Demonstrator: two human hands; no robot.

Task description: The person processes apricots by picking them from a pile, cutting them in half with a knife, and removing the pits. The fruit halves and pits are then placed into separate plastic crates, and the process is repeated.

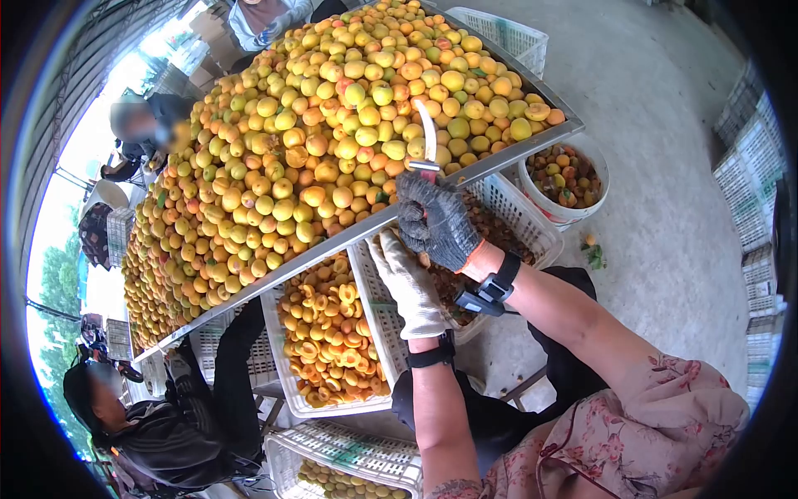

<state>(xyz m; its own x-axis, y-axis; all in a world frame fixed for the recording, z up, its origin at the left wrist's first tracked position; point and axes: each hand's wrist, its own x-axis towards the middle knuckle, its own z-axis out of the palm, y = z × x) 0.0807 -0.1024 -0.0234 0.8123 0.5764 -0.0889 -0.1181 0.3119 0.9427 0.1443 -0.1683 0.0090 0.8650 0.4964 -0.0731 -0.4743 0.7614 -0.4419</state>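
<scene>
My right hand (436,218), in a dark grey glove, is closed around the handle of a curved knife (428,131), whose blade points up in front of the apricots (332,125). Just below it, my left hand (409,283) wears a whitish glove. Its fingers are stretched out near the metal table edge (332,247), and I see nothing held in them. Beneath both hands is a white crate (544,243) of brown pits (490,220). To the left, another white crate (287,378) holds halved apricots (328,337).
A white bucket (605,185) with darker fruit stands by the table's right corner. Several people sit around the table, one person (174,428) at the lower left. Stacked crates (752,183) line the right side. A crate (357,441) of fruit sits below.
</scene>
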